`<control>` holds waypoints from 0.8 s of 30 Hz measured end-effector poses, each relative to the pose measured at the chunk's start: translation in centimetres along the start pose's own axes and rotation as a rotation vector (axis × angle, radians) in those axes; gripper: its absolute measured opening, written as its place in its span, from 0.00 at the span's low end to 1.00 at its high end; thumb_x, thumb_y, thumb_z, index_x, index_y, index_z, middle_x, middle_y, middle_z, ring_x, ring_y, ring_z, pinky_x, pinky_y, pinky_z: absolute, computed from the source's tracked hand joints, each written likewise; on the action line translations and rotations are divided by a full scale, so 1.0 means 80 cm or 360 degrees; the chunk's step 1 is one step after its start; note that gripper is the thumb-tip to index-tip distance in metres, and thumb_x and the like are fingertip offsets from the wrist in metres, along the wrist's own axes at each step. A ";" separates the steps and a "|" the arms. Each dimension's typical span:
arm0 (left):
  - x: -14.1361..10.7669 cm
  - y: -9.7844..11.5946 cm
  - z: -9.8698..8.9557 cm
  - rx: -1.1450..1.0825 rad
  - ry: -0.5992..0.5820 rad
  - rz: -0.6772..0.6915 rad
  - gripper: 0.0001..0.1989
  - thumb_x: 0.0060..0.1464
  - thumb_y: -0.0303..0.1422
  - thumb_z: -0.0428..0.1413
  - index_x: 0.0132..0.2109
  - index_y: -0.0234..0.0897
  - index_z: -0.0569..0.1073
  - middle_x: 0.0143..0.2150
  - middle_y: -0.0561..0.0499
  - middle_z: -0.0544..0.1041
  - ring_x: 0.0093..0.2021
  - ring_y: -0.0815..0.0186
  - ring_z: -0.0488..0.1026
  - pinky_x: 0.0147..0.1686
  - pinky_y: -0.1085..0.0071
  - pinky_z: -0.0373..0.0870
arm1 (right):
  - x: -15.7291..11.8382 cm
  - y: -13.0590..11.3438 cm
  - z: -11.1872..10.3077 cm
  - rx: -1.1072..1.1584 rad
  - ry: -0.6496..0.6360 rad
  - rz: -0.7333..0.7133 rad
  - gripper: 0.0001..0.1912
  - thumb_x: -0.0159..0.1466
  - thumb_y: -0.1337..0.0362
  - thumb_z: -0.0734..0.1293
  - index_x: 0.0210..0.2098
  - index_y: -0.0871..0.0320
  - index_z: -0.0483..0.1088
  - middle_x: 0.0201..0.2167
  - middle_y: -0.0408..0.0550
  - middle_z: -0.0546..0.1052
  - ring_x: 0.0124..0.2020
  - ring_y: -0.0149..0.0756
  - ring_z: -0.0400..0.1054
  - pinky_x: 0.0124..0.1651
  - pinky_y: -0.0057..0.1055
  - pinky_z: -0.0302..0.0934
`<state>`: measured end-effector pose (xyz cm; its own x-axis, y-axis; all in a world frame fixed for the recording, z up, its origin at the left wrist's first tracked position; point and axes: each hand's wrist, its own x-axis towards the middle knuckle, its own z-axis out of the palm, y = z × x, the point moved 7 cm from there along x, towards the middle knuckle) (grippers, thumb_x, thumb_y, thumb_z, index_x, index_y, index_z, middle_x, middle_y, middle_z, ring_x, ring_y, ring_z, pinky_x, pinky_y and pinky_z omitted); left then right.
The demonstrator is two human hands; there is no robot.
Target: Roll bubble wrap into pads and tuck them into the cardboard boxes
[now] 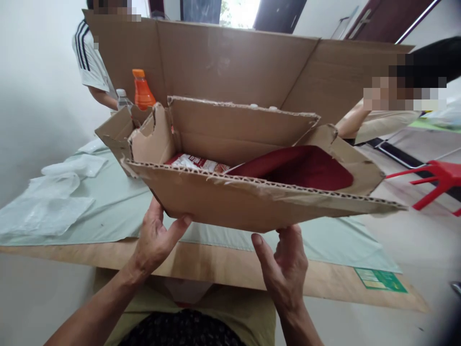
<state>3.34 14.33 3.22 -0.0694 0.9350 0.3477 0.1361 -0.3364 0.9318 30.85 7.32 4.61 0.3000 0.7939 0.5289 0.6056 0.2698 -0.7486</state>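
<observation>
An open cardboard box point(216, 199) with rough-cut edges tilts above the table in front of me. My left hand point(158, 238) holds its lower left corner, the thumb on the front face and the fingers underneath. Under the bottom edge at right, my right hand point(286, 264) supports the box with its fingers, the thumb apart from the cardboard. Inside lie a dark red cloth-like piece point(306, 168) and a red and white printed packet point(201, 163). The fingers beneath the box are partly hidden.
Behind the box stands a tall cardboard panel point(230, 67). An orange-capped bottle point(143, 91) and a clear bottle point(123, 98) are at left. Plastic bags point(54, 202) lie on the pale green cloth point(118, 211). Two people are beyond; a red stool point(439, 178) is right.
</observation>
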 end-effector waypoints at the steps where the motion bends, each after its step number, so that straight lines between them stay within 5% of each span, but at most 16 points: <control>1: -0.004 -0.008 0.002 -0.0002 -0.0016 -0.0018 0.25 0.56 0.42 0.66 0.57 0.38 0.73 0.53 0.45 0.78 0.57 0.53 0.73 0.58 0.60 0.71 | -0.005 0.006 0.001 -0.0017 -0.0001 0.0006 0.25 0.68 0.56 0.69 0.62 0.51 0.65 0.49 0.51 0.75 0.48 0.43 0.70 0.52 0.42 0.67; 8: -0.026 -0.074 0.023 0.0062 -0.0123 -0.0264 0.22 0.47 0.34 0.58 0.51 0.35 0.74 0.45 0.47 0.80 0.49 0.55 0.76 0.51 0.63 0.73 | -0.085 0.070 0.006 -0.0242 0.0065 0.0039 0.28 0.68 0.52 0.69 0.63 0.55 0.65 0.55 0.56 0.76 0.56 0.49 0.71 0.59 0.47 0.66; 13: -0.036 -0.107 0.023 0.0174 -0.0248 -0.0458 0.19 0.43 0.34 0.56 0.45 0.36 0.74 0.41 0.48 0.80 0.48 0.52 0.77 0.50 0.60 0.76 | -0.141 0.109 -0.004 -0.0408 -0.0077 0.0058 0.22 0.66 0.52 0.71 0.56 0.54 0.71 0.45 0.51 0.79 0.45 0.47 0.75 0.51 0.44 0.71; 17: -0.047 -0.112 0.015 0.0137 -0.0243 -0.0420 0.24 0.47 0.36 0.60 0.53 0.36 0.74 0.54 0.43 0.80 0.60 0.48 0.74 0.63 0.56 0.70 | -0.128 0.135 -0.013 -0.0362 -0.0274 0.0208 0.27 0.61 0.46 0.73 0.52 0.56 0.75 0.42 0.54 0.80 0.47 0.53 0.76 0.51 0.48 0.72; 21: -0.064 -0.112 0.016 0.0027 -0.0226 -0.0470 0.25 0.53 0.35 0.61 0.58 0.37 0.72 0.58 0.42 0.79 0.62 0.50 0.74 0.62 0.58 0.72 | -0.088 0.168 0.005 -0.0183 -0.0639 0.0456 0.25 0.53 0.39 0.75 0.33 0.55 0.79 0.28 0.52 0.79 0.37 0.53 0.76 0.42 0.46 0.74; 24: -0.074 -0.111 0.019 -0.0052 -0.0220 -0.0519 0.26 0.56 0.37 0.61 0.61 0.37 0.71 0.59 0.42 0.79 0.62 0.51 0.75 0.62 0.59 0.72 | -0.064 0.184 0.019 -0.0057 -0.0815 0.0496 0.25 0.48 0.38 0.77 0.29 0.53 0.77 0.24 0.49 0.77 0.36 0.53 0.75 0.40 0.45 0.73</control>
<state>4.02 11.98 -7.29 0.0304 0.9994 0.0163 0.0972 -0.0192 0.9951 37.11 8.01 -9.72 0.0794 0.9966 0.0200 0.5732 -0.0292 -0.8189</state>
